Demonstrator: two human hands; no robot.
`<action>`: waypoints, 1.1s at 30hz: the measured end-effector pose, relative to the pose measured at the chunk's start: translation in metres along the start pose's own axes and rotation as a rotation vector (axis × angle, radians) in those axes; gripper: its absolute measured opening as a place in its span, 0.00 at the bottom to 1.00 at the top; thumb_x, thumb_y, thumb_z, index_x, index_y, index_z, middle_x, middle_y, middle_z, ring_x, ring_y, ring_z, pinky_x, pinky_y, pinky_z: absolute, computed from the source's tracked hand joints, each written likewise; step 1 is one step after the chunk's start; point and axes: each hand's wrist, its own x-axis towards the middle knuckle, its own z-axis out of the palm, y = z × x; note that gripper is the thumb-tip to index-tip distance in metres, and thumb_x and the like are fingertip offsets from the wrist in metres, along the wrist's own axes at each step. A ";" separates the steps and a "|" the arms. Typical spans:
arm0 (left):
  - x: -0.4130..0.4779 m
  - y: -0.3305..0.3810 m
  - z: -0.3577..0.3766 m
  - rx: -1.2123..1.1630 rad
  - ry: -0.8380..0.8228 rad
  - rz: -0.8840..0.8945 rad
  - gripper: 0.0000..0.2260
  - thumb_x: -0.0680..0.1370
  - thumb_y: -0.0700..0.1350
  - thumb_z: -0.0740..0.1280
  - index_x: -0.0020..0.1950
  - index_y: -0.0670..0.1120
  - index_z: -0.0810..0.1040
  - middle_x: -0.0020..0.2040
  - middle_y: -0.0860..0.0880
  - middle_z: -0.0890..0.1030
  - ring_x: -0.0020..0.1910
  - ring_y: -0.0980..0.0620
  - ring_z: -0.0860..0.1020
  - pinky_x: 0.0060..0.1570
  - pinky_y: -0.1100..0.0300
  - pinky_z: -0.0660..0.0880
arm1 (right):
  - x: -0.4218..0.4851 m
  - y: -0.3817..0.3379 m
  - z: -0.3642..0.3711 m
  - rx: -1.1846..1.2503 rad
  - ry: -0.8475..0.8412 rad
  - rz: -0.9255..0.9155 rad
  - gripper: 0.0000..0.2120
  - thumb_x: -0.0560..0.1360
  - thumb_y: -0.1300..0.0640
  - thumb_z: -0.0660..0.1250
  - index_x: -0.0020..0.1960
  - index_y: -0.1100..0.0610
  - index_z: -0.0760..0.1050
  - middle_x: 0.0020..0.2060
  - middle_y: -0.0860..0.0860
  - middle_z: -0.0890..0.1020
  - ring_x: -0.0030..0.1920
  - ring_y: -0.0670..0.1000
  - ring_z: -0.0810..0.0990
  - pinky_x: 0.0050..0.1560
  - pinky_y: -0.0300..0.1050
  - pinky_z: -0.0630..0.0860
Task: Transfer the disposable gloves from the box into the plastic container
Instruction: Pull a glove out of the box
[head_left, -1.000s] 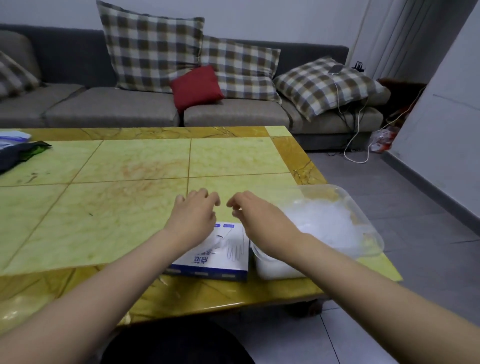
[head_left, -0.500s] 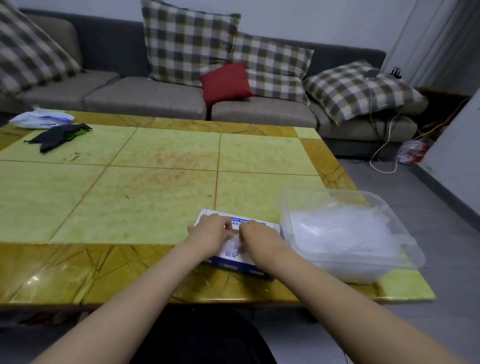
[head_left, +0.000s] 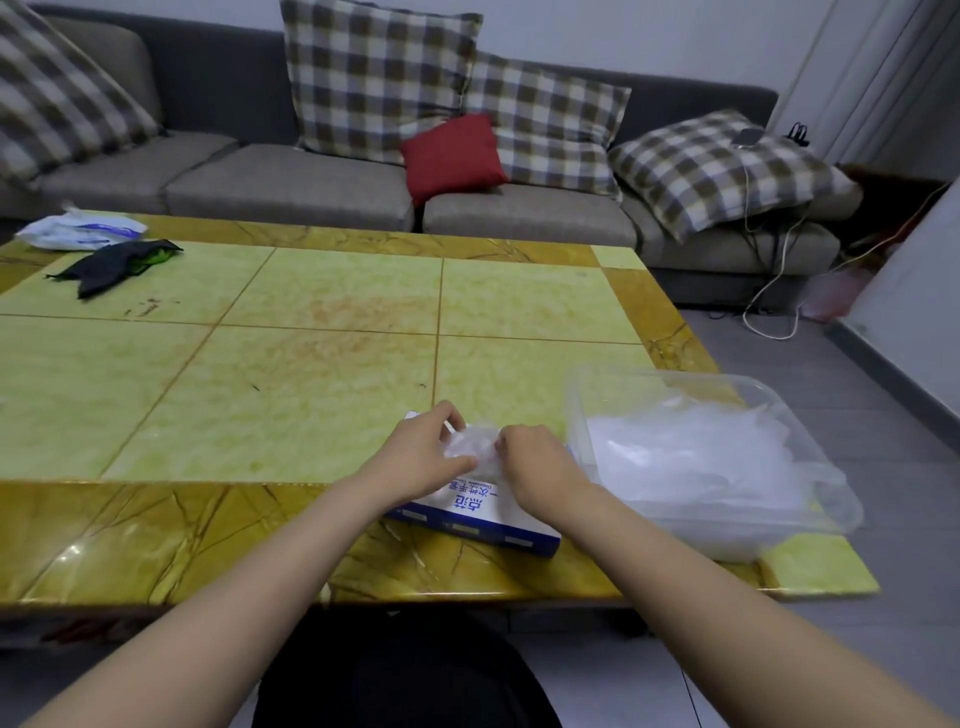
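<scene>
Clear-film gloves (head_left: 474, 448) bunched atop box (head_left: 485, 514), stretched 9 to 3 o'clock between both grips. Left grip (head_left: 422, 457) curled, pinching the wad's 9 o'clock end; right grip (head_left: 535, 462) curled, pinching its 3 o'clock end. Container (head_left: 579, 410) just beside box at 3 o'clock, already heaped with film. Right grip nearer it, so probably a short lift and carry toward 3 o'clock over the near wall. Box near counter (head_left: 311, 395) front edge.
</scene>
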 end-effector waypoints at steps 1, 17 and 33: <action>0.000 -0.001 0.002 0.025 0.029 0.007 0.10 0.74 0.45 0.70 0.52 0.46 0.72 0.45 0.48 0.76 0.44 0.50 0.73 0.37 0.67 0.67 | 0.000 -0.001 -0.002 0.015 0.005 0.001 0.07 0.76 0.67 0.58 0.47 0.60 0.75 0.55 0.60 0.79 0.54 0.61 0.77 0.43 0.44 0.68; 0.010 0.004 0.010 0.067 0.027 -0.068 0.12 0.78 0.42 0.64 0.34 0.46 0.72 0.31 0.53 0.72 0.34 0.52 0.70 0.34 0.63 0.65 | 0.003 0.013 -0.032 0.077 0.261 0.026 0.07 0.75 0.67 0.60 0.51 0.59 0.71 0.48 0.54 0.79 0.45 0.56 0.76 0.40 0.44 0.67; 0.005 0.019 -0.017 -0.022 -0.025 -0.025 0.05 0.77 0.41 0.68 0.49 0.43 0.82 0.43 0.51 0.81 0.46 0.53 0.78 0.46 0.63 0.73 | -0.013 0.002 -0.030 -0.119 -0.285 -0.106 0.23 0.78 0.67 0.54 0.70 0.52 0.68 0.66 0.54 0.71 0.63 0.55 0.73 0.55 0.44 0.71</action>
